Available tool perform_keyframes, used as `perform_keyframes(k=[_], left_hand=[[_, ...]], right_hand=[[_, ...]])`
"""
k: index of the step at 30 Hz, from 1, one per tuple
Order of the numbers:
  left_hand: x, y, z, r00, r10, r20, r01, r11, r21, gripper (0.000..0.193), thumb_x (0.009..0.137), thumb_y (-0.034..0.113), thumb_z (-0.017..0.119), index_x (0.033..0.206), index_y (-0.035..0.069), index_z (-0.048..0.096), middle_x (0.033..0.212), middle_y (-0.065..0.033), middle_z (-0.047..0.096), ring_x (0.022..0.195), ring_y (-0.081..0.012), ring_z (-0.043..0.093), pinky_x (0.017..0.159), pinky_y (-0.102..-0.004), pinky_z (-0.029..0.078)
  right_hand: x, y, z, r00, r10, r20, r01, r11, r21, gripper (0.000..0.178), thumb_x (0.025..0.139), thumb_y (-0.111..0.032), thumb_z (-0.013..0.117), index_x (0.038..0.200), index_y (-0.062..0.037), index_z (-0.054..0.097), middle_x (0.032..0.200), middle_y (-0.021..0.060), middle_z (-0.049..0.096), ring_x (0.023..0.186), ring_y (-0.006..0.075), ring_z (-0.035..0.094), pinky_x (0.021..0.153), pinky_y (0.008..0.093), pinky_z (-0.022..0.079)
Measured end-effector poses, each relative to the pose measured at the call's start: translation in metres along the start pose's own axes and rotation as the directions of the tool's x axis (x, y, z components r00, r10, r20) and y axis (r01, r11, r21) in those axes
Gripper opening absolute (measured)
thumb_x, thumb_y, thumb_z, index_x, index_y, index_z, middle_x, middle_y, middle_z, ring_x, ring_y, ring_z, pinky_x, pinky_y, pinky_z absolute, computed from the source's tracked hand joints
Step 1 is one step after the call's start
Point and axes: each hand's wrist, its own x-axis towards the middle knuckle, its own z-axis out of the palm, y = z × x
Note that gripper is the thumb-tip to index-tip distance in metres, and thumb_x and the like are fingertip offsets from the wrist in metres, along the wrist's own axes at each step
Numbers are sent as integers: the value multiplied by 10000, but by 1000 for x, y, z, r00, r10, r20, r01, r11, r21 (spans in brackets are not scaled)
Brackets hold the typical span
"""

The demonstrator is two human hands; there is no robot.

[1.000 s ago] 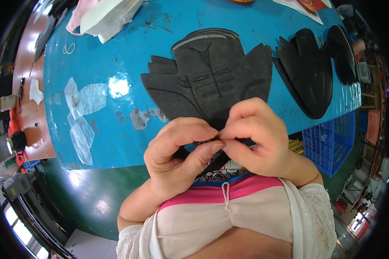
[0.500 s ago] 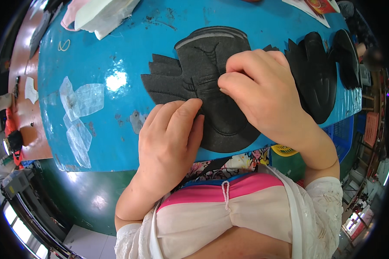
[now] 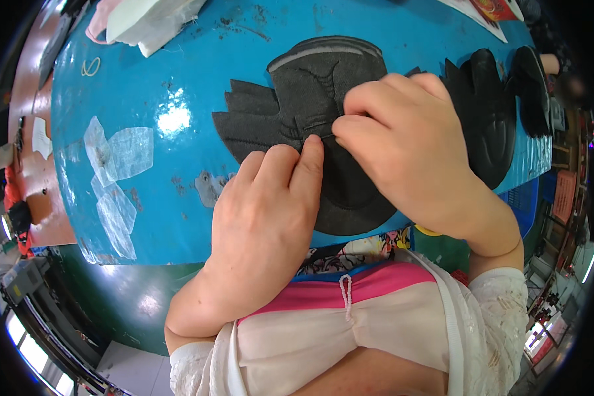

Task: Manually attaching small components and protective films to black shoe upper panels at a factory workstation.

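Observation:
In front of me on the blue table lies a black stitched piece [image 3: 343, 173], leather-like, with a rounded lower end, a grey-edged top and jagged flaps at its left side. My left hand [image 3: 265, 198] rests on its lower left, fingers lying over it and the index fingertip pressing by the stitched band in the middle; the thumb is hidden. Just right of that fingertip, my right hand [image 3: 406, 142] is closed, thumb and index finger pinched together at the band. What they pinch is too small to make out.
More black pieces [image 3: 492, 125] lie to the right. Clear film scraps [image 3: 115, 204] and a thin loop [image 3: 91, 66] are at the left of the blue table [image 3: 178, 231]. A white block-like thing [image 3: 148, 23] sits at the far left, and papers [image 3: 478, 16] at the far right.
My left hand has moved right and slightly up, its index fingertip now closer to the right hand's pinch. The right hand stays nearly in place, still pinched.

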Motion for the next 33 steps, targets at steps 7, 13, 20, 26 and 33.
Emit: perform_keyframes(k=[7, 13, 20, 26, 33], left_hand=[[2, 5, -1, 994, -107, 31, 108, 992, -61, 410, 727, -50, 639, 1131, 16, 609, 850, -107, 553, 751, -291, 563, 659, -384, 469], [-1, 0, 5, 992, 7, -123, -14, 998, -58, 387, 711, -5, 626, 1098, -11, 603, 774, -79, 502, 708, -238, 540, 609, -328, 478], [4, 10, -1, 985, -124, -121, 108, 986, -131, 363, 726, -30, 604, 1082, 36, 597, 749, -104, 511, 710, -264, 559, 598, -362, 471], [19, 17, 2, 998, 33, -46, -28, 992, 121, 434, 695, -3, 605, 1124, 59, 627, 719, -70, 481, 661, -218, 538, 545, -332, 460], [21, 19, 7, 1000, 17, -24, -14, 994, 111, 429, 706, 25, 607, 1130, 68, 652, 742, -57, 460, 652, -204, 528, 528, -321, 456]], right_hand=[[-17, -5, 19, 981, 30, -192, -16, 997, 71, 242, 630, -51, 679, 868, -96, 678, 871, -7, 591, 794, 186, 559, 681, 326, 378], [-22, -10, 28, 962, 49, -268, -35, 998, 56, 255, 630, -55, 670, 880, -108, 673, 898, -3, 579, 862, 203, 546, 738, 353, 376], [-47, 23, 22, 840, 351, -414, -219, 917, 332, 255, 705, 62, 588, 869, -106, 689, 900, 35, 614, 784, 190, 576, 717, 316, 421], [-47, 28, 30, 879, 242, -410, -150, 958, 244, 225, 667, 16, 630, 825, -135, 684, 870, -10, 611, 811, 183, 575, 733, 332, 385], [-43, 24, 34, 902, 84, -423, -81, 996, 25, 213, 615, -17, 675, 794, -132, 657, 830, -30, 579, 789, 183, 551, 703, 327, 388]])
